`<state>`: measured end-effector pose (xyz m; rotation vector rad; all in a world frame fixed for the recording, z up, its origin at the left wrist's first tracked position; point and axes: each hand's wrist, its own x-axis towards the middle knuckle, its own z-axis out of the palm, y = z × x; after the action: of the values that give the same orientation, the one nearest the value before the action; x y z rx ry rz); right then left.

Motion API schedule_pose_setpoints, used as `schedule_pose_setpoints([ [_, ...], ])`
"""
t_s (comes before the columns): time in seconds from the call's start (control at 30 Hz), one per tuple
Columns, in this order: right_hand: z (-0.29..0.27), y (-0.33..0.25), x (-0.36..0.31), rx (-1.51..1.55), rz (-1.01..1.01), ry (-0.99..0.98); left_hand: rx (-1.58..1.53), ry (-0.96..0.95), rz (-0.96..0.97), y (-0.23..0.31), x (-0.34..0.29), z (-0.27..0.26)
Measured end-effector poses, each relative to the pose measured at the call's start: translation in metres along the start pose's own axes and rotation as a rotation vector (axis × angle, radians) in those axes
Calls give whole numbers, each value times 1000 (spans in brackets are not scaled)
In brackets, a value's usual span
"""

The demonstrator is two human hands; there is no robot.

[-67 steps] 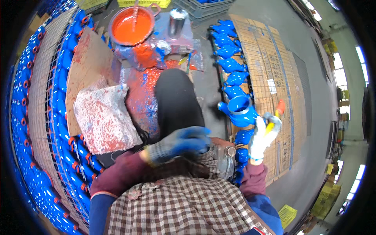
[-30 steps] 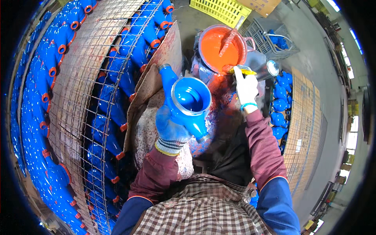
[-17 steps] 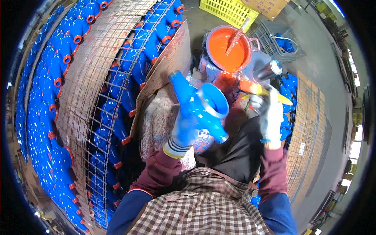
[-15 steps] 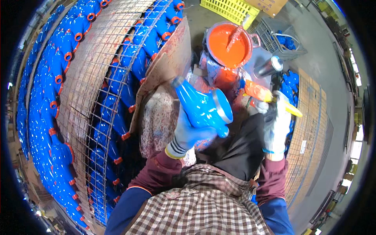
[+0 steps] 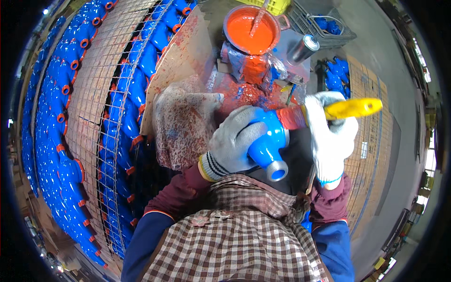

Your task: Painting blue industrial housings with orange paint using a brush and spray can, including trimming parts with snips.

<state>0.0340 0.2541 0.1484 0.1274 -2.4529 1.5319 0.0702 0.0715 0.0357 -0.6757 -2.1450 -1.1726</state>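
Observation:
My left hand (image 5: 235, 141), in a grey-white knit glove, is closed around a blue pipe fitting (image 5: 268, 149) above my lap. One of its bare metal-rimmed openings points down toward me, another to the right. In my right hand (image 5: 329, 138), also gloved, is a paintbrush (image 5: 355, 108) with a yellow handle pointing right. Its red-orange bristle end meets the fitting's right-hand rim; whether the bristles touch the rim or reach inside cannot be made out. Beyond my hands stands a pot (image 5: 227, 38) of orange paint (image 5: 263, 34) with a paint-coated stick leaning in it.
Many blue fittings with red-orange rims (image 5: 61, 117) lie stacked on the left behind wire mesh (image 5: 89, 94). A paint-spattered cloth (image 5: 181, 127) and cardboard sheet (image 5: 181, 56) stand nearer. At the right are a spray can (image 5: 304, 48), a grey crate (image 5: 347, 38) and more blue parts (image 5: 336, 75).
The fitting has turned, its wide opening now facing the brush, and its other opening pointing toward me. My right hand has brought the brush left against its rim. The view has shifted slightly.

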Motion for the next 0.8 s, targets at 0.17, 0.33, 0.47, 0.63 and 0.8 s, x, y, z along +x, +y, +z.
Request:
schedule_pose_setpoints([
  [0.17,-14,-1,-29,20,-297,-21,-102,33,-263,8,0,3],
  [0.33,-25,9,-44,-93,-539,-117,-966,226,-830,6,-6,10],
  [0.47,-29,20,-44,-94,-698,-163,-1431,252,-945,2,-7,6],
  [0.63,-33,29,-39,-5,-715,-220,-1696,296,-1032,14,-3,0],
  [0.8,-31,44,-33,201,-560,-186,-2119,15,-1115,10,-8,-9],
])
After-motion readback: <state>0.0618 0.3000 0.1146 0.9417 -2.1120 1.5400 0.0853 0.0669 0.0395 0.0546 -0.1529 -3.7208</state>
